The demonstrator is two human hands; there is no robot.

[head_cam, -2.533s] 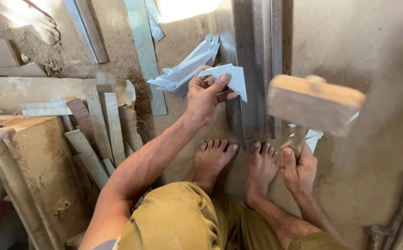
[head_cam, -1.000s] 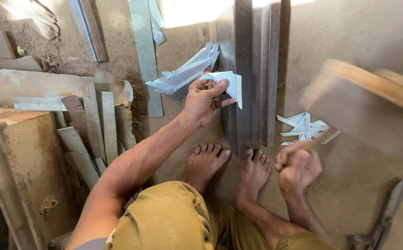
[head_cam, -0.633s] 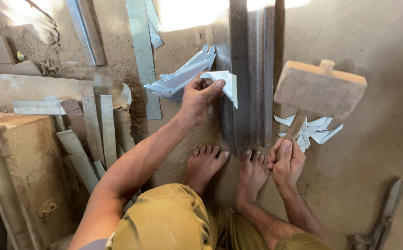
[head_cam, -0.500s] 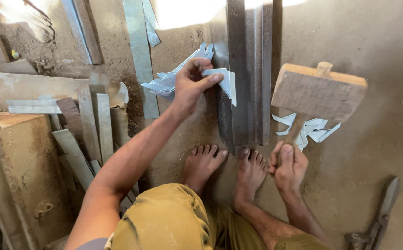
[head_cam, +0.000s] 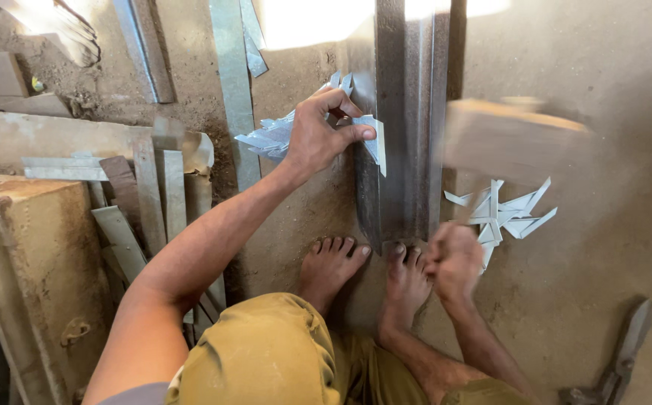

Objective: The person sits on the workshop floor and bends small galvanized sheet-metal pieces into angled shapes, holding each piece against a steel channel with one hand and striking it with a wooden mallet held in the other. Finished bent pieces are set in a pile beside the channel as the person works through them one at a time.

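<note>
Beside the left hand (head_cam: 317,139), whose fingers (head_cam: 352,135) pinch a sheet-metal piece (head_cam: 374,142) against the steel beam (head_cam: 404,127), lie metal offcuts (head_cam: 269,135); the right hand (head_cam: 455,259) clenches a blurred wooden mallet (head_cam: 513,139) above more scraps (head_cam: 506,210).

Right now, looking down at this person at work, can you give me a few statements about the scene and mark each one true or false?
1. The left hand holds a small sheet piece against the steel bar. True.
2. The right hand grips a mallet, blurred in motion. True.
3. The person wears boots. False: both feet are bare.
4. A pile of cut pieces lies right of the bar. True.
5. The shears are in the left hand. False: they lie on the floor at lower right.
</note>
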